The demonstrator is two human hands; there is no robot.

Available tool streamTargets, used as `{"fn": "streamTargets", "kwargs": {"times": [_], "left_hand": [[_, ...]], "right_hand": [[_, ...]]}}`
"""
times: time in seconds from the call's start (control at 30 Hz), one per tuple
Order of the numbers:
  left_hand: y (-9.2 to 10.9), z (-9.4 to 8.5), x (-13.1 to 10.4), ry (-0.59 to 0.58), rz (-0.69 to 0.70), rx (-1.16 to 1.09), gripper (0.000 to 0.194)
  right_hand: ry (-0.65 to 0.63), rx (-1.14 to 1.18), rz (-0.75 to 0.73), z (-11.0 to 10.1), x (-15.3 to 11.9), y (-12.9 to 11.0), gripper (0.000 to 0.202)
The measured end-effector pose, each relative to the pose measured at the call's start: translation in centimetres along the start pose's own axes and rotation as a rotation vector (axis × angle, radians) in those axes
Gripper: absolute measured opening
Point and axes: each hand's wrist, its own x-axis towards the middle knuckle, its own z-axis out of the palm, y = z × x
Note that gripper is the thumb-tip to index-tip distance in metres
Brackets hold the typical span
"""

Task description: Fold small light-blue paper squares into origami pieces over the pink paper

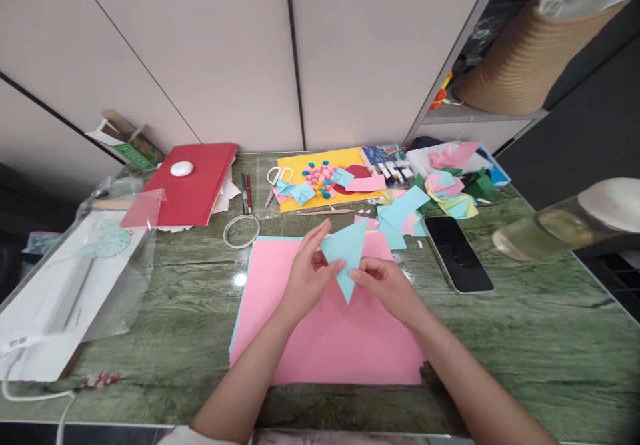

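A light blue paper triangle, one point facing down, is held up over the pink sheets. My left hand grips its left side, with the thumb across the front and the fingers behind. On the right, my right hand pinches the lower right edge between thumb and fingers. Light blue sheet edges show from under the pink stack. Just behind the hands, loose light blue paper pieces lie in a pile.
A black phone and a clear bottle are at the right. Behind are scissors, a yellow sheet with small folded pieces, and a tape roll. Red folders and a plastic-covered white board occupy the left.
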Motion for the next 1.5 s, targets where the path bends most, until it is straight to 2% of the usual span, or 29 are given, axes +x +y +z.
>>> {"fn": "streamTargets", "kwargs": {"times": [0.1, 0.2, 0.37, 0.47, 0.53, 0.7, 0.93, 1.27, 1.5], "left_hand": [[0.2, -0.2, 0.2, 0.001, -0.065, -0.061, 0.049], [0.1, -0.2, 0.1, 0.062, -0.098, -0.069, 0.038], [0.0, 0.1, -0.5, 0.193, -0.008, 0.055, 0.035], [0.0, 0.2, -0.6, 0.15, 0.004, 0.132, 0.022], [-0.1, 0.3, -0.6, 0.096, -0.037, 0.135, 0.02], [-0.7, 0.7, -0.5, 0.038, -0.168, 0.068, 0.044], [-0.1, 0.6, -0.6, -0.004, -0.181, 0.121, 0.061], [0.3, 0.6, -0.6, -0.042, -0.162, 0.105, 0.062], [0.8, 0.9, -0.9, -0.089, -0.186, 0.043, 0.071]], "right_hand": [[0.031, -0.043, 0.006, -0.2, 0.0, -0.1, 0.034], [0.033, -0.075, 0.007, -0.4, 0.1, -0.2, 0.034], [0.04, -0.121, 0.002, -0.1, 0.1, -0.4, 0.034], [0.041, -0.134, -0.006, 0.0, 0.2, -0.3, 0.033], [0.032, -0.138, -0.014, 0.1, 0.2, -0.3, 0.033], [0.027, -0.132, 0.008, 0.0, 0.2, -0.2, 0.033], [0.01, -0.055, -0.003, 0.1, 0.0, -0.4, 0.029], [0.019, 0.072, -0.009, 0.1, -0.2, -0.3, 0.027], [0.07, 0.032, -0.035, 0.2, -0.2, -0.3, 0.03]]}}
